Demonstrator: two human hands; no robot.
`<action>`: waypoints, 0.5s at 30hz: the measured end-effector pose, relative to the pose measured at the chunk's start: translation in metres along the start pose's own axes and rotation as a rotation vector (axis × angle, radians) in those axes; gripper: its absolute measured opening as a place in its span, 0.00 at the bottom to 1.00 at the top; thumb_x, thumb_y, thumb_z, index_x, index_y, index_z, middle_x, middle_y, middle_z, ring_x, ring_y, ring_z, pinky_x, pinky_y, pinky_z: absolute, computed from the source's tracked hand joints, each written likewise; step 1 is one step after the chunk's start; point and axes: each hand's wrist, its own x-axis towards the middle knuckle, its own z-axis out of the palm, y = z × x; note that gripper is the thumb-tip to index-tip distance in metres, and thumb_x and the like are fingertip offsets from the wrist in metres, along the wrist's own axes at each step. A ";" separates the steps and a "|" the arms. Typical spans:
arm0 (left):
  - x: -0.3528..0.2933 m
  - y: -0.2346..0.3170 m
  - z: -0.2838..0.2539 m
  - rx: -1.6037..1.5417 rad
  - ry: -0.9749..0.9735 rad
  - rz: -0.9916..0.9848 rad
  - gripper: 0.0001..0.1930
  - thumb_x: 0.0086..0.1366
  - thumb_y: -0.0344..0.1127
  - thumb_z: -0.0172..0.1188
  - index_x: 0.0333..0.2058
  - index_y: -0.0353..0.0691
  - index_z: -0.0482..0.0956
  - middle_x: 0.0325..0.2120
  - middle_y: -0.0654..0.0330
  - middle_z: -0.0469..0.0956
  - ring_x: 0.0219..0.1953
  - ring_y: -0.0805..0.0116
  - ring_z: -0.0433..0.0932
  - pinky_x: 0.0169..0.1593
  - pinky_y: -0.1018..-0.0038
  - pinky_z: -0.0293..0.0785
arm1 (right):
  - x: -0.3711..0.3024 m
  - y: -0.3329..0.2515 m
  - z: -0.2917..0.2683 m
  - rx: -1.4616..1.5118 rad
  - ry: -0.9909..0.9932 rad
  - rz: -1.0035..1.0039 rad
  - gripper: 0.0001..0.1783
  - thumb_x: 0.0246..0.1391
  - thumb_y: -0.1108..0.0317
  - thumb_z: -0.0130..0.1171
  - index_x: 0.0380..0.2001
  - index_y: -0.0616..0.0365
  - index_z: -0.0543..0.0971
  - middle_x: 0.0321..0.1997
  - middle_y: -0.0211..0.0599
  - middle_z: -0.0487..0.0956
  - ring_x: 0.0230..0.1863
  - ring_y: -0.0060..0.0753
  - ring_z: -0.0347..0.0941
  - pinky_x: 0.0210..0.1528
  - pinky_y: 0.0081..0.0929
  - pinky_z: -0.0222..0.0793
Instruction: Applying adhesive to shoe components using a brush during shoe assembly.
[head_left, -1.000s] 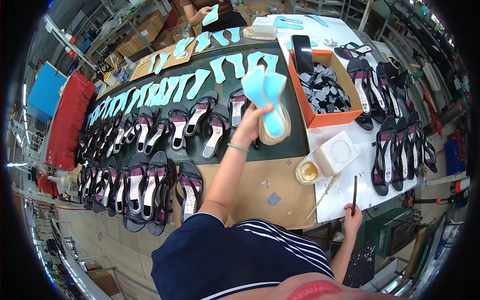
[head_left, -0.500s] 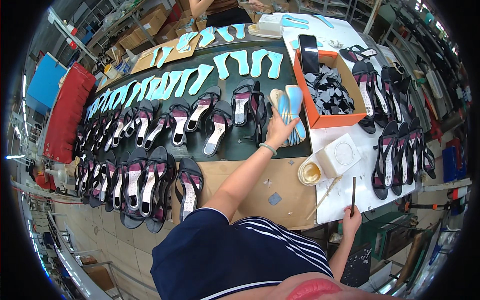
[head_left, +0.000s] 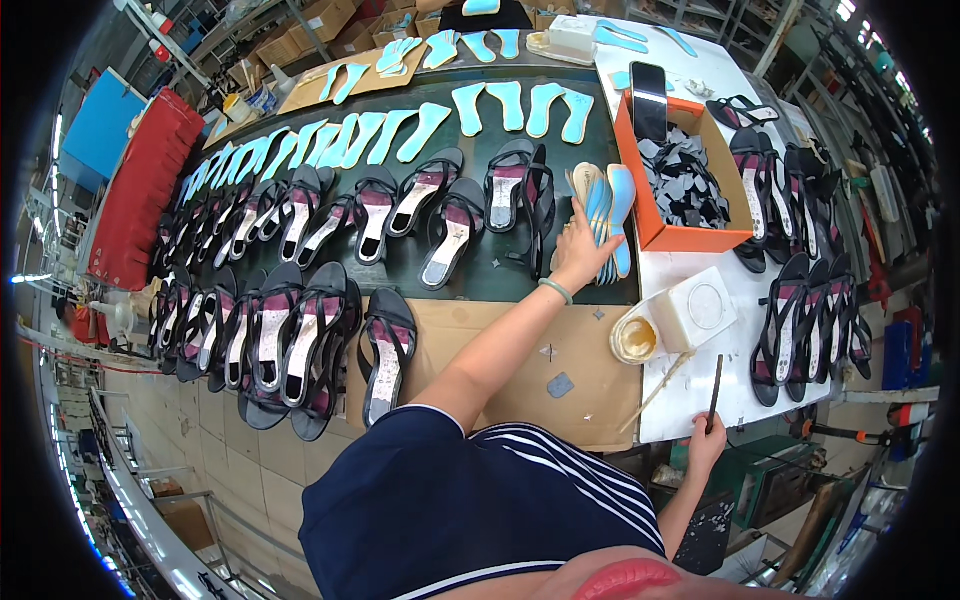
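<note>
My left hand (head_left: pixel 582 250) is closed around a bundle of light-blue and cream shoe insoles (head_left: pixel 621 190) at the right side of the dark green tabletop, beside an orange box. The insoles fan out a little above my fingers. Low at the right, my right hand (head_left: pixel 708 442) grips a thin dark stick (head_left: pixel 717 385) pointing upward; its kind is unclear. Between my hands stand a small tub of yellowish paste (head_left: pixel 634 339) and a white block-shaped container (head_left: pixel 692 311). Black strappy sandals (head_left: pixel 452 235) lie left of my left hand.
Blue insoles (head_left: pixel 362 138) lie in a row behind the sandals. The orange box (head_left: pixel 690 242) holds dark scraps, with a phone (head_left: pixel 648 100) at its back corner. More sandals (head_left: pixel 790 330) stand on the white tabletop at right. Brown cardboard (head_left: pixel 500 375) lies in front, with a thin stick (head_left: pixel 658 392) beside it.
The whole view has shifted slightly. My left hand keeps its grip on the insoles and my right hand on the stick. A blue insole now shows at the top edge, by the person opposite.
</note>
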 end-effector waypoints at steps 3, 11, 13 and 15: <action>-0.002 -0.004 0.002 0.017 0.003 0.012 0.57 0.52 0.58 0.63 0.62 0.19 0.40 0.47 0.32 0.71 0.47 0.40 0.74 0.50 0.58 0.71 | 0.000 0.004 -0.001 -0.036 -0.011 0.016 0.07 0.51 0.72 0.49 0.24 0.63 0.73 0.15 0.33 0.69 0.09 0.27 0.69 0.14 0.24 0.61; 0.002 -0.007 0.001 -0.045 -0.020 0.020 0.53 0.54 0.55 0.62 0.62 0.20 0.42 0.50 0.35 0.67 0.51 0.42 0.70 0.53 0.58 0.66 | 0.001 0.005 0.001 -0.028 -0.001 0.000 0.07 0.51 0.72 0.49 0.23 0.64 0.73 0.15 0.33 0.68 0.10 0.26 0.68 0.13 0.24 0.62; 0.001 -0.008 0.001 -0.118 0.059 0.116 0.47 0.57 0.51 0.61 0.61 0.21 0.48 0.50 0.36 0.66 0.52 0.43 0.69 0.54 0.59 0.65 | 0.003 0.004 0.001 -0.023 -0.005 -0.003 0.07 0.51 0.72 0.49 0.23 0.64 0.73 0.15 0.33 0.68 0.10 0.26 0.68 0.12 0.24 0.62; -0.010 -0.006 -0.007 -0.248 0.176 0.275 0.37 0.60 0.44 0.59 0.59 0.23 0.56 0.51 0.38 0.65 0.52 0.44 0.68 0.55 0.59 0.64 | 0.002 0.006 0.000 -0.023 -0.008 0.004 0.07 0.51 0.72 0.49 0.23 0.64 0.73 0.15 0.33 0.68 0.10 0.26 0.68 0.12 0.23 0.62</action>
